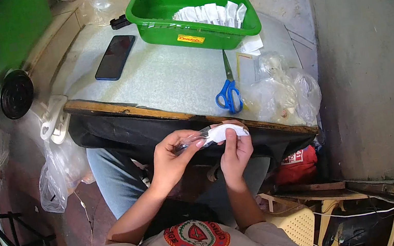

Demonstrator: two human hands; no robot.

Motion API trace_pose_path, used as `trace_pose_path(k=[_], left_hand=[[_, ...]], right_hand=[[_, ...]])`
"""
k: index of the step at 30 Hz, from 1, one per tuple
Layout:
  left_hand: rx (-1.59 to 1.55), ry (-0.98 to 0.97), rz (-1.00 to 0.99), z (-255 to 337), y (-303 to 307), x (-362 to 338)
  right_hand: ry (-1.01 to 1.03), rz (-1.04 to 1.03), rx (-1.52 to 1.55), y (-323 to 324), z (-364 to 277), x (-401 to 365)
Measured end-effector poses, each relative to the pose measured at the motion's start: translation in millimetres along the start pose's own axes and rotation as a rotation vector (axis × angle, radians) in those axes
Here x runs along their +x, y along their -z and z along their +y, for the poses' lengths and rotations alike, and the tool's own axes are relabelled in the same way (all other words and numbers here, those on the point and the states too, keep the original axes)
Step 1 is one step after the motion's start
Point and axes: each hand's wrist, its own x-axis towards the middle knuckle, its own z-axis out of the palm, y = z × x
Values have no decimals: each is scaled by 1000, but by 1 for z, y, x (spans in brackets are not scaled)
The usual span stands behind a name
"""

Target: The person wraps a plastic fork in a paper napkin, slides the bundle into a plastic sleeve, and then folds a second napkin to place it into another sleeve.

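open stretch of tabletop point(169, 83) between phone point(115, 57) and blue scissors point(228, 98), green basin point(155, 30) blocking the far side, clear plastic bags point(306, 91) crowding the right

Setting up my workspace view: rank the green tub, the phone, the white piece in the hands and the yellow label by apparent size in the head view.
1. Green tub
2. Phone and white piece: unsure; the piece is nearer the camera and partly covered by fingers
3. Yellow label
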Motion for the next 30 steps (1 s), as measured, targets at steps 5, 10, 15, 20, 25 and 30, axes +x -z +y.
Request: trace_pose_path(k=[5, 10, 15, 20, 25, 30], left_hand=[[-5, 2, -2, 2, -1, 1], [28, 21, -26, 2, 0, 2], [102, -34, -89, 3, 0, 4], [200, -76, -106, 12, -1, 6], [317, -160, -105, 13, -3, 11], [419, -216, -184, 20, 1, 22]], right_hand=[[12, -62, 67, -1, 1, 1], [78, -59, -25, 0, 4, 6], [28, -77, -6, 1, 0, 7], [35, -102, -67, 3, -1, 9], [43, -129, -162, 2, -1, 14], [70, -169, -188, 3, -3, 17]])
